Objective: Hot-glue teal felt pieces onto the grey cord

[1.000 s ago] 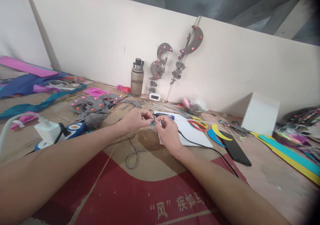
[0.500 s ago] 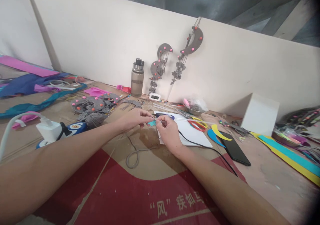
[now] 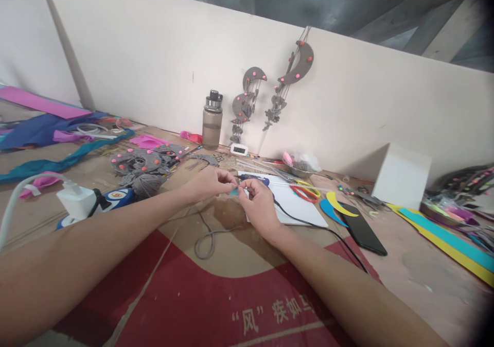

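My left hand (image 3: pixel 214 183) and my right hand (image 3: pixel 258 203) meet at their fingertips above the cardboard. A small teal piece (image 3: pixel 233 191) shows between them; its lower part hangs under the pinched fingers of my left hand. My right thumb and forefinger are pressed together at the right side of that piece, and what they grip is too small to make out. A thin grey cord (image 3: pixel 210 233) runs in a loop on the cardboard below the hands. Behind my right hand lies a blue-handled tool (image 3: pixel 262 180) with a black cable, on a white sheet (image 3: pixel 303 210).
A bottle (image 3: pixel 212 120) and a small white display (image 3: pixel 239 150) stand by the wall. Grey felt crescents (image 3: pixel 135 161) lie at left, near a white plug (image 3: pixel 77 200). Red and yellow scissors (image 3: pixel 305 193), a yellow crescent (image 3: pixel 341 205) and a black phone (image 3: pixel 365 231) lie at right.
My fingertips have shifted slightly, with my right hand a little further left and the teal piece less visible between them.
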Demonstrator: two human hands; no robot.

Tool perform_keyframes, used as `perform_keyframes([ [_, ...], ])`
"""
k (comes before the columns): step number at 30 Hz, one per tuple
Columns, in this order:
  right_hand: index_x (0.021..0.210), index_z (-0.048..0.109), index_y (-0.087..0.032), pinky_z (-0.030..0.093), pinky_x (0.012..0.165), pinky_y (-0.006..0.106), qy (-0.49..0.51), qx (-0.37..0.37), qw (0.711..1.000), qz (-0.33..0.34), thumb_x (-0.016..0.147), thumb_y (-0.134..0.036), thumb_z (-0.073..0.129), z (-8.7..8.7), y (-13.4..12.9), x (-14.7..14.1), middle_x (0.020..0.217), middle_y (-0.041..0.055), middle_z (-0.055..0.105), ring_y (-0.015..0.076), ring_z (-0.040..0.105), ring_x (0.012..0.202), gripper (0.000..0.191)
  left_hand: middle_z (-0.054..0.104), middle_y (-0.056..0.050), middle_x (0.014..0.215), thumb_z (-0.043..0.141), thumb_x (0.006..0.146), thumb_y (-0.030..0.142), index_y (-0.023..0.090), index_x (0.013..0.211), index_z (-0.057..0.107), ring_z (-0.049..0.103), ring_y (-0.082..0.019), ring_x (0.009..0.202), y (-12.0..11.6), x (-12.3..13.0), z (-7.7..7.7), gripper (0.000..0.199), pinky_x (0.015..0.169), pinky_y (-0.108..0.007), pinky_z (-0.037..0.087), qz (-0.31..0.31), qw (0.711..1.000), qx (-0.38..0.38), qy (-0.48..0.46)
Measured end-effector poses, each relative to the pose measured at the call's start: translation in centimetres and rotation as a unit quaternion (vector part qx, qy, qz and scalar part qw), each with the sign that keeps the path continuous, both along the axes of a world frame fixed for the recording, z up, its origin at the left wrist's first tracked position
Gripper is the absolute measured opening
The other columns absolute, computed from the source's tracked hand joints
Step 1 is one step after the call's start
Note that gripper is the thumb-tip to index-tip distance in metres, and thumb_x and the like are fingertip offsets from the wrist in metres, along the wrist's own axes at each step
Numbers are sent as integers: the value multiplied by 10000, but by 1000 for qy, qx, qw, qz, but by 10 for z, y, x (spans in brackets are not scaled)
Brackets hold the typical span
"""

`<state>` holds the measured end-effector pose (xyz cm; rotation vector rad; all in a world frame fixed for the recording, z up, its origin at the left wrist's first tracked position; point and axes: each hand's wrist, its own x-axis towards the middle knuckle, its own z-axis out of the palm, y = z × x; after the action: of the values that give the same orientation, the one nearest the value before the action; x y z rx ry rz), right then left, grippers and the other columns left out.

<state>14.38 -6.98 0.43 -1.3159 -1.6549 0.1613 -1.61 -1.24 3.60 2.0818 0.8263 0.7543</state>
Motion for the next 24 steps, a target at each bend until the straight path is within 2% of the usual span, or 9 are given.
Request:
perform_keyframes([
  [5, 759, 577, -188, 337, 562, 222, -1, -2, 1000, 1, 763, -242, 500, -1, 0, 0, 710, -15, 561, 99, 425, 579, 94, 627, -3, 668, 577, 673, 310, 153, 749, 668, 514, -109, 607, -2, 2, 0, 197, 560, -193, 387, 32, 998, 48, 8],
  [7, 773, 576, -190, 340, 560, 219, 10, -11, 1000, 5, 768, -246, 494, -2, 1, 0, 705, -18, 560, 97, 424, 571, 100, 619, -3, 666, 568, 692, 332, 156, 759, 674, 499, -99, 566, -4, 2, 1, 216, 526, -192, 385, 18, 1000, 15, -3],
  [11, 764, 569, -194, 345, 558, 217, 33, -28, 999, 3, 773, -250, 475, -3, 3, 1, 667, -27, 550, 100, 433, 566, 110, 637, -36, 759, 502, 754, 417, 165, 771, 693, 510, -101, 540, -5, -1, 4, 317, 478, -198, 401, -18, 993, -106, -55],
  [14, 740, 569, -195, 342, 554, 218, 40, -34, 999, -3, 773, -257, 474, -3, 4, 2, 635, -32, 537, 104, 432, 563, 118, 647, -63, 776, 511, 753, 465, 161, 775, 712, 543, -128, 597, -3, -3, 5, 365, 493, -210, 419, -28, 989, -127, -70],
  [16, 746, 572, -195, 342, 556, 220, 40, -35, 999, -2, 777, -262, 472, -3, 5, 3, 636, -31, 538, 107, 435, 569, 124, 640, -51, 697, 548, 730, 482, 165, 787, 722, 536, -126, 567, 0, -4, 8, 366, 483, -210, 399, -26, 994, -95, -37],
  [20, 752, 570, -198, 343, 569, 223, 18, -26, 999, -4, 786, -259, 470, -4, 5, 3, 677, -23, 560, 109, 453, 595, 122, 566, 16, 535, 579, 714, 431, 191, 882, 731, 425, -83, 442, 2, -9, 15, 330, 423, -199, 273, -12, 997, 9, 74],
  [24, 781, 572, -198, 356, 605, 234, -40, -4, 999, -7, 794, -241, 471, -2, 3, 4, 746, -7, 585, 118, 480, 637, 110, 537, 41, 505, 580, 696, 348, 212, 852, 744, 377, -69, 443, 2, -11, 19, 264, 443, -204, 242, -1, 986, 112, 121],
])
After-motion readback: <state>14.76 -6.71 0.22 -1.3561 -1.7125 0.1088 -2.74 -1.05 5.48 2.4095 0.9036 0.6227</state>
